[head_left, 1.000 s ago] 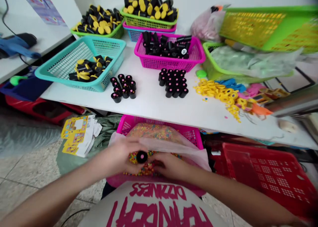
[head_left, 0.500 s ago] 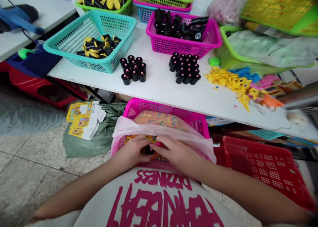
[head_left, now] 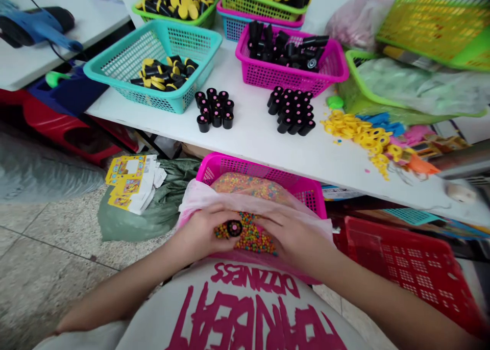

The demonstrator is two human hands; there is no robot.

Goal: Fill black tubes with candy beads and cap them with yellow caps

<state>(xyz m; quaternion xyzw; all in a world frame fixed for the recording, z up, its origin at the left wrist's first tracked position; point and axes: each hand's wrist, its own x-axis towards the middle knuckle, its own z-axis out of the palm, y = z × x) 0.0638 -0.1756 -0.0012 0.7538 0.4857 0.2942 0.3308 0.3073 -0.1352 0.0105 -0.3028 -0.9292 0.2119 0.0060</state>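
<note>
My left hand (head_left: 202,231) is closed round a small black tube (head_left: 234,228), held upright over a heap of tiny coloured beads (head_left: 250,238). The beads lie in a clear plastic bag inside a pink basket (head_left: 268,172) on my lap, below the table edge. My right hand (head_left: 296,235) rests on the beads just right of the tube, fingers curled down into them; what they hold, if anything, is hidden. Two clusters of upright black tubes (head_left: 214,109) (head_left: 291,110) stand on the white table (head_left: 260,141) above.
On the table: a teal basket (head_left: 126,64) of black-and-yellow tubes, a pink basket (head_left: 337,67) of black tubes, green baskets behind, yellow rings (head_left: 358,130) at the right. A red crate (head_left: 413,268) sits at my right, yellow cards (head_left: 128,179) on the floor at left.
The view tilted down and nearer. The black tube dipped in among the beads half a second ago and now stands up clear in my left hand.
</note>
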